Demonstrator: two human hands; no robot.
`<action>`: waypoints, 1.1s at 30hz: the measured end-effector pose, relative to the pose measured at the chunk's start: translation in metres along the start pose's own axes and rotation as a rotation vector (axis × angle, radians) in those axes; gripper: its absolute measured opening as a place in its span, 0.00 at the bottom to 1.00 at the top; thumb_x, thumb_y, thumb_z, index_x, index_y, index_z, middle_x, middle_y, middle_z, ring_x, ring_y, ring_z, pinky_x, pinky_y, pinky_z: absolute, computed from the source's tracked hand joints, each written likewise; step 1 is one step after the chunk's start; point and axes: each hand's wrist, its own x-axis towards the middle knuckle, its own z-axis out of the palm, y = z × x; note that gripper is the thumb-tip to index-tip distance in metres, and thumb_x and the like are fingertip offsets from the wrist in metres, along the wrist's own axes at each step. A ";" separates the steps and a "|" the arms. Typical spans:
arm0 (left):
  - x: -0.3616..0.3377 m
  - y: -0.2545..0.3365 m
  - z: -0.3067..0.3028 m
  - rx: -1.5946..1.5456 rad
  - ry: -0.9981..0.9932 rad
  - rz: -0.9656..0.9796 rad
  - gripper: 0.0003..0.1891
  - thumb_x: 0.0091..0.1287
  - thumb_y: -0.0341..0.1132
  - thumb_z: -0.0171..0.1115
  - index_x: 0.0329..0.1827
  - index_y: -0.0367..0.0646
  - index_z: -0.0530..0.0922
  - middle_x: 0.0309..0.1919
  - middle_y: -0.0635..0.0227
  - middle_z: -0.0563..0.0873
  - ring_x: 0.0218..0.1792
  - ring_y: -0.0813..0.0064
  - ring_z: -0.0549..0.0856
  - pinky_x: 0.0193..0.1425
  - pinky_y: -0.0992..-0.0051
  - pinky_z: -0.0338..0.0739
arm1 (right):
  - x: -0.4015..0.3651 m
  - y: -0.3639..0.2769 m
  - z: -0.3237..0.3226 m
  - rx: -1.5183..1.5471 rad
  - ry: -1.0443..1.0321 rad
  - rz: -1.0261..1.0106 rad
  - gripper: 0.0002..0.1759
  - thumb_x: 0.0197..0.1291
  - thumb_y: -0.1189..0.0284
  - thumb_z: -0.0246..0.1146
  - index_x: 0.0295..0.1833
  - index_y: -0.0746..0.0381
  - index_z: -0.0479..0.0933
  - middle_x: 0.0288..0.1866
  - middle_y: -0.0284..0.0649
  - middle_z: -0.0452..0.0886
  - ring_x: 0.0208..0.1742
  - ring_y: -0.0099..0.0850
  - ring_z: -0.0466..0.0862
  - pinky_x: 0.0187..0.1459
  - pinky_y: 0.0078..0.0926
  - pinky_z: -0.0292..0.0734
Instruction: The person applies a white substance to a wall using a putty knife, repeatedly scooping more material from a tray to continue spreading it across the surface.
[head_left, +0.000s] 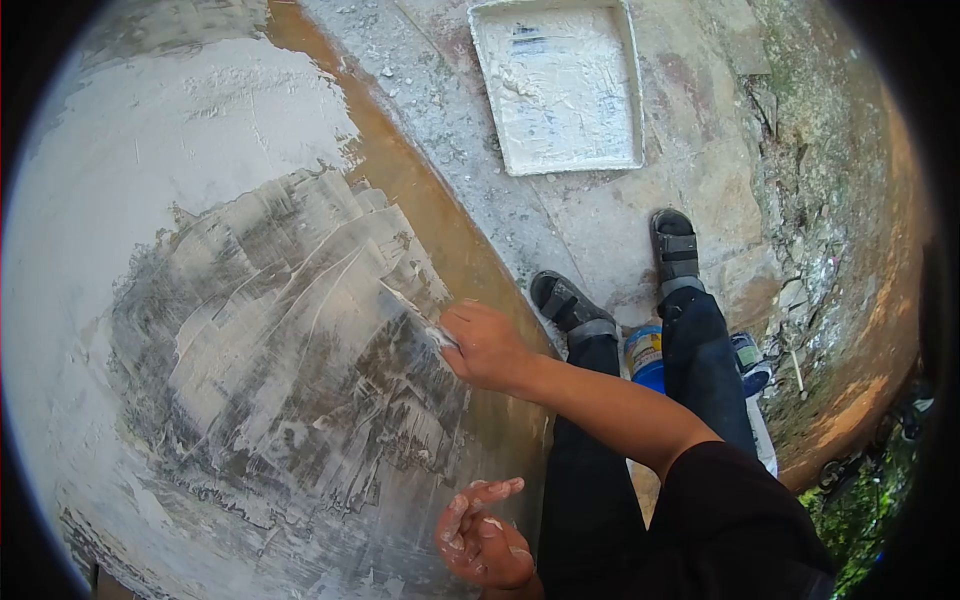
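My right hand (pixel 490 347) is closed around a plaster-smeared putty knife (pixel 432 332), seen nearly edge-on. Its thin blade lies against the wall (pixel 300 320), where grey-white putty is spread in streaky, uneven strokes over a darker patch. Below it, near the bottom of the view, my left hand (pixel 485 537) hangs close to the wall with nothing in it. Its fingers are apart and partly bent, one stretched out, with white putty on them. A rectangular tray (pixel 638 90) coated in white putty rests on the ground beyond my feet.
My sandalled feet stand on dusty paving (pixel 600 225). A blue bucket (pixel 648 375) with a label stands between my legs, and a dark container (pixel 748 355) sits beside my right leg. A brown unplastered strip (pixel 430 215) runs along the wall's lower edge. Rough, debris-strewn ground (pixel 795 230) lies to the right.
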 end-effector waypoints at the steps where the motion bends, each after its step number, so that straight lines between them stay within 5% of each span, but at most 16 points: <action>1: 0.001 0.000 0.000 -0.007 -0.002 -0.007 0.25 0.53 0.27 0.44 0.57 0.28 0.62 0.32 0.50 0.80 0.26 0.60 0.80 0.36 0.67 0.77 | 0.000 0.000 -0.009 0.004 0.055 0.056 0.08 0.44 0.75 0.59 0.33 0.64 0.72 0.30 0.46 0.74 0.35 0.44 0.75 0.39 0.39 0.71; 4: 0.004 -0.001 0.001 -0.007 0.001 -0.025 0.25 0.53 0.27 0.44 0.56 0.28 0.63 0.32 0.50 0.80 0.27 0.61 0.80 0.36 0.67 0.77 | 0.017 0.031 -0.019 -0.087 0.139 0.239 0.07 0.44 0.74 0.58 0.30 0.66 0.71 0.28 0.49 0.74 0.34 0.47 0.75 0.38 0.41 0.70; 8: 0.005 -0.007 0.002 0.015 -0.022 -0.019 0.24 0.54 0.26 0.44 0.56 0.27 0.63 0.32 0.49 0.80 0.29 0.62 0.80 0.36 0.67 0.80 | 0.039 0.077 0.007 -0.109 0.136 0.211 0.07 0.45 0.74 0.58 0.28 0.66 0.70 0.28 0.51 0.74 0.35 0.50 0.75 0.39 0.42 0.70; 11: 0.007 -0.005 0.005 -0.020 -0.011 -0.037 0.24 0.54 0.27 0.44 0.56 0.26 0.62 0.32 0.48 0.80 0.29 0.61 0.80 0.35 0.67 0.80 | 0.035 0.065 0.019 0.009 -0.044 0.221 0.06 0.45 0.74 0.58 0.27 0.67 0.70 0.29 0.51 0.75 0.36 0.50 0.75 0.39 0.43 0.70; 14: 0.008 -0.007 0.003 -0.003 -0.025 -0.033 0.23 0.55 0.27 0.44 0.56 0.26 0.62 0.32 0.48 0.80 0.29 0.61 0.80 0.36 0.67 0.80 | 0.025 0.040 0.007 0.088 -0.015 0.107 0.06 0.45 0.74 0.58 0.26 0.66 0.70 0.29 0.51 0.75 0.36 0.50 0.75 0.39 0.42 0.70; 19: 0.012 -0.006 0.007 -0.025 -0.027 -0.041 0.23 0.55 0.27 0.44 0.56 0.26 0.62 0.32 0.47 0.80 0.29 0.61 0.80 0.35 0.67 0.80 | 0.020 0.056 -0.006 -0.076 0.176 0.261 0.07 0.45 0.74 0.57 0.28 0.67 0.71 0.26 0.50 0.73 0.34 0.50 0.74 0.37 0.41 0.69; 23: 0.017 -0.006 0.012 -0.026 -0.042 -0.024 0.23 0.55 0.27 0.44 0.56 0.26 0.63 0.32 0.48 0.80 0.29 0.61 0.80 0.35 0.66 0.80 | 0.025 0.062 0.030 -0.079 0.132 0.240 0.07 0.44 0.74 0.59 0.27 0.66 0.71 0.26 0.49 0.73 0.34 0.48 0.74 0.36 0.40 0.70; 29: 0.016 -0.006 0.014 -0.020 -0.025 -0.078 0.24 0.55 0.27 0.44 0.56 0.27 0.63 0.32 0.48 0.80 0.29 0.62 0.80 0.36 0.66 0.80 | 0.013 0.008 0.018 0.076 -0.006 -0.021 0.07 0.44 0.73 0.60 0.29 0.64 0.71 0.28 0.46 0.75 0.33 0.46 0.75 0.38 0.39 0.71; 33: 0.018 -0.009 0.011 -0.016 -0.027 -0.065 0.24 0.55 0.27 0.44 0.56 0.27 0.63 0.31 0.49 0.80 0.29 0.62 0.81 0.36 0.66 0.80 | 0.026 0.030 -0.009 -0.040 0.086 0.188 0.08 0.44 0.72 0.61 0.30 0.64 0.72 0.27 0.46 0.75 0.33 0.46 0.75 0.39 0.39 0.72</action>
